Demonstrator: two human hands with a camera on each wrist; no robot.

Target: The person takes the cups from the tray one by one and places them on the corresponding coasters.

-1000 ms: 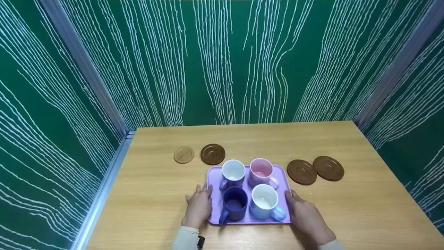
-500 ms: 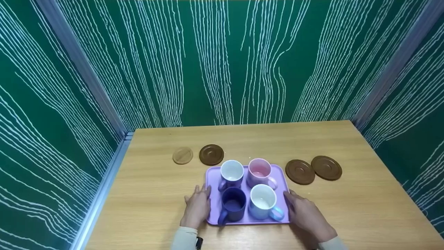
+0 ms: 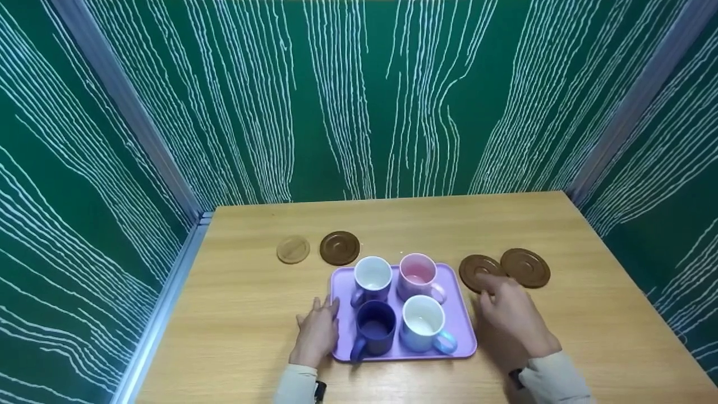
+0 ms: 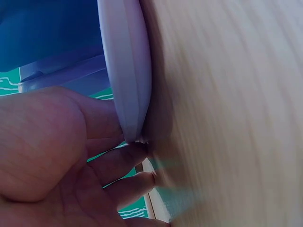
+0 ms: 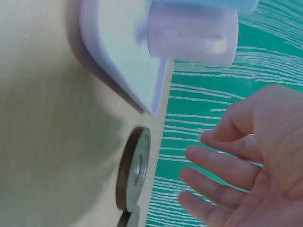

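Observation:
Near the table's front, a purple tray [image 3: 395,314] carries a white-lined mug [image 3: 372,280], a pink mug [image 3: 418,275], a dark blue mug [image 3: 376,331] and a light blue mug [image 3: 423,324]. My left hand [image 3: 317,335] lies beside the tray's left edge, its thumb side against the rim. In the left wrist view, other fingertips [image 4: 144,150] reach down to the table. Off the tray to the right, my right hand [image 3: 515,314] hangs with loose fingers, overlapping the brown coaster [image 3: 474,264] in the head view. The right wrist view shows this hand [image 5: 251,165] holding nothing.
Another brown coaster [image 3: 526,267] lies right of the first. Behind the tray's left corner are a brown coaster [image 3: 340,248] and a smaller pale wooden one [image 3: 293,249]. Green walls [image 3: 247,101] with white lines stand behind and beside the wooden table [image 3: 247,314].
My right hand has let go of the tray's right edge and moved up and right, near the brown coaster. My left hand has stayed at the tray's left edge.

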